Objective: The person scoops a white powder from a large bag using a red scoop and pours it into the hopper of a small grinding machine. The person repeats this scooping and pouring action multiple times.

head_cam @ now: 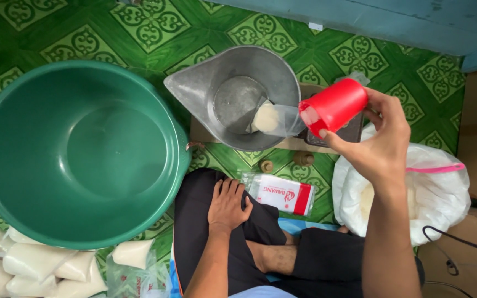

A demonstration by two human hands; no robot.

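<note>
A person seated on a green patterned floor gripped a red cup (335,104) in the right hand (379,144), tipping it toward a small clear bag (274,118) of white grains resting inside a metal scale pan (238,94). The left hand (227,205) lay flat and empty on the knee, near a large green basin (84,152) and a white sack (415,193).

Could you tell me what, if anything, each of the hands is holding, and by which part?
The right hand holds a red cup by its closed base end, tilted toward a clear bag in the metal pan. The left hand holds nothing; it rests on the person's knee.
</note>
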